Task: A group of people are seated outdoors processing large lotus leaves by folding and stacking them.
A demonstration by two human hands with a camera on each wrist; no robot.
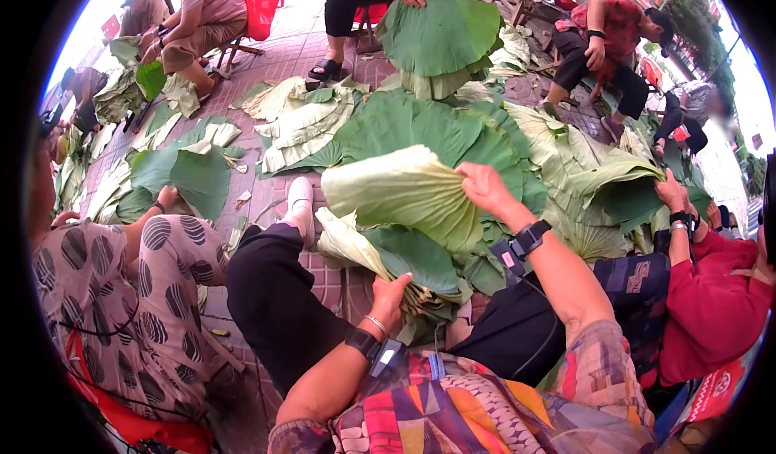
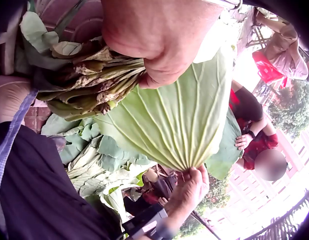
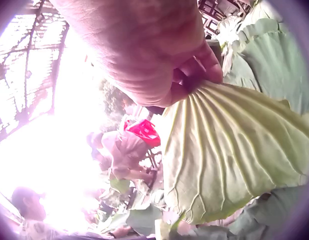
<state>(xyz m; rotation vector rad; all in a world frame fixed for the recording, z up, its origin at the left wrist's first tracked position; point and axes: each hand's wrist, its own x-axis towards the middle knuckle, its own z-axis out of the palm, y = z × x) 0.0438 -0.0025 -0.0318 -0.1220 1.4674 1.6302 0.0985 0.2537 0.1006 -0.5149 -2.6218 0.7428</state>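
My right hand (image 1: 487, 189) pinches a lotus leaf (image 1: 400, 195) by its gathered centre, pale ribbed underside showing. In the right wrist view the ribs of that leaf (image 3: 219, 150) fan out from the fingers. Low between the knees, my left hand (image 1: 390, 296) grips a bundle of folded lotus leaves (image 1: 352, 244), thumb on top. Brown, crumpled layered ends of the bundle (image 2: 102, 82) stick out beside the thumb in the left wrist view. The raised leaf spreads just above the bundle and overlaps it there.
A large pile of green lotus leaves (image 1: 420, 127) lies ahead on the paving, with pale folded leaves (image 1: 311, 127) at its left. Close on the right sits a person in a red top (image 1: 719, 308); another in patterned clothes (image 1: 121, 292) is at the left. Across the pile, someone holds leaves (image 1: 440, 34).
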